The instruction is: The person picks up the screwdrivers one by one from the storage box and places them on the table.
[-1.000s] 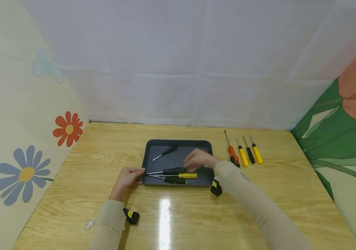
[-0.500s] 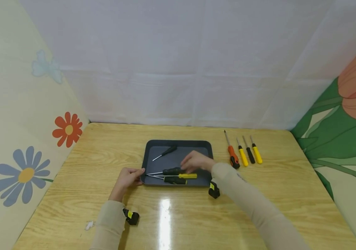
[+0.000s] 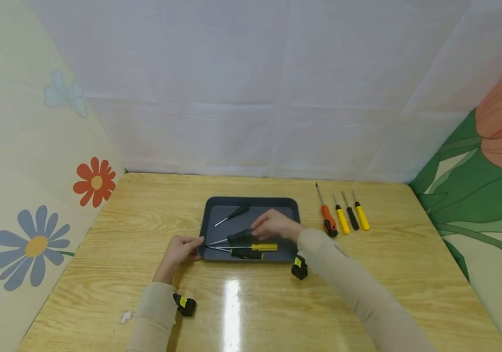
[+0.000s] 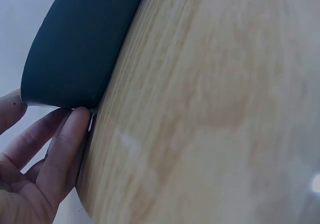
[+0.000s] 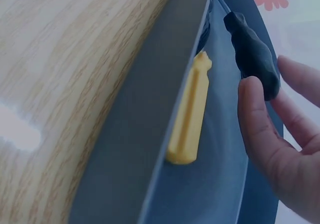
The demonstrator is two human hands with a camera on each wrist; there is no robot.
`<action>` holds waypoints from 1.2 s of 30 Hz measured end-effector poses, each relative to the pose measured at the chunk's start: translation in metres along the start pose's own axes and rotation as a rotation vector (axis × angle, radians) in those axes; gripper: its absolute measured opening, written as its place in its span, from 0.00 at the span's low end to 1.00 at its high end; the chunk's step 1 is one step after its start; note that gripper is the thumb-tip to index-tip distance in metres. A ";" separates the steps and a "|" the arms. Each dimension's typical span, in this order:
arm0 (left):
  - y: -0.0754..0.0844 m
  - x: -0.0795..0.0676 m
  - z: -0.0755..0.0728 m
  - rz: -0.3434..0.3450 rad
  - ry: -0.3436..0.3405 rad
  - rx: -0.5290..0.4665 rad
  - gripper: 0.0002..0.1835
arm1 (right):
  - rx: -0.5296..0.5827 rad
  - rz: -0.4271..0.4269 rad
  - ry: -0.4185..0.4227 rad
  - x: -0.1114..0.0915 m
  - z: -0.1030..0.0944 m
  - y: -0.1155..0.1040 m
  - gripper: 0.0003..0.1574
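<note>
My left hand (image 3: 179,252) pinches the front-left corner of a dark grey tray (image 3: 273,201), thumb at the rim and fingers against the outer wall. Over the tray, my right hand (image 3: 277,226) pinches the handle end of a black screwdriver (image 3: 239,236). In the right wrist view that black handle (image 5: 252,53) sits between thumb and fingers, raised off the tray floor, its shaft slanting down to the far end. Below it lie a yellow-handled screwdriver (image 3: 268,247) and a black-and-yellow screwdriver (image 3: 246,254). A smaller black screwdriver (image 3: 238,211) rests near the tray's back wall.
Right of the tray, several screwdrivers lie in a row on the wooden table (image 3: 145,205): a red-and-black one (image 3: 327,215), two yellow ones (image 3: 342,220) and a black one (image 3: 353,219). A white cloth (image 3: 251,98) hangs behind the table.
My right hand has shifted slightly left and now holds the black screwdriver, whose handle has risen from the tray floor and tilted. The left hand and tray have stayed put.
</note>
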State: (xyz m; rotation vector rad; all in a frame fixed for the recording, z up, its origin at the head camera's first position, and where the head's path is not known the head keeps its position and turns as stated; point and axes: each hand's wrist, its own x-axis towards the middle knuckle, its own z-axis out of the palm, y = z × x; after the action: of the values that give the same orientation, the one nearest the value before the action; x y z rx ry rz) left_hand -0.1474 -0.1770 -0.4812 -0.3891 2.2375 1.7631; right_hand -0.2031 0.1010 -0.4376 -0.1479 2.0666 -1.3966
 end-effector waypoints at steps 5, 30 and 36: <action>0.000 0.001 0.000 0.006 0.001 0.001 0.15 | 0.030 -0.013 -0.007 -0.002 0.005 -0.006 0.16; 0.000 -0.001 0.000 0.004 -0.003 -0.021 0.15 | 0.116 -0.079 0.092 -0.007 0.004 -0.005 0.14; 0.000 -0.001 0.001 -0.008 0.003 -0.023 0.14 | 0.128 -0.099 0.084 -0.012 0.001 -0.002 0.16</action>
State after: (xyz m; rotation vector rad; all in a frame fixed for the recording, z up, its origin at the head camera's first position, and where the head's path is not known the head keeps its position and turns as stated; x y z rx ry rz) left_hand -0.1464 -0.1759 -0.4807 -0.4046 2.2162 1.7873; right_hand -0.1931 0.1047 -0.4312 -0.1419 2.0541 -1.6159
